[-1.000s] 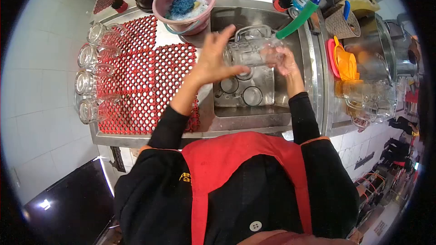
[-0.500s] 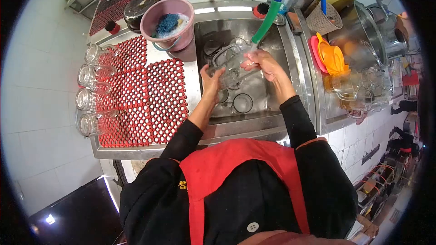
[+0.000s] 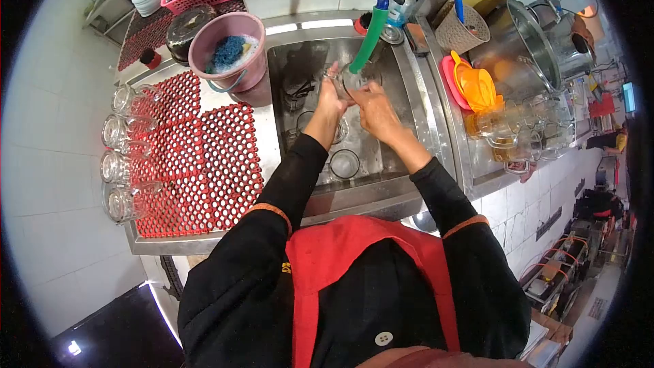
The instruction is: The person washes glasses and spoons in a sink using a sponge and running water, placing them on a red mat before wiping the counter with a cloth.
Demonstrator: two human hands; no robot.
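Under the end of the green hose (image 3: pixel 370 41), a clear glass mug (image 3: pixel 351 82) is held between my two hands, its outline partly lost in water and glare. My left hand (image 3: pixel 330 103) is closed round its left side. At the right, my right hand (image 3: pixel 379 113) has its fingers bent against the mug. Below them in the steel sink (image 3: pixel 388 157) lies another glass (image 3: pixel 345 163). More glassware sits by my left wrist, partly hidden by it.
Several glass mugs (image 3: pixel 121 167) line the left edge of the red perforated mat (image 3: pixel 180 157). A pink bucket (image 3: pixel 228 48) with suds and a blue scrubber stands left of the sink. On the right are orange plastic cups (image 3: pixel 477 87) and more glass mugs (image 3: pixel 528 126).
Both hands have come closer together near the hose end, and the mug has been turned. My right hand has shifted lower on it. The whole view has shifted slightly.
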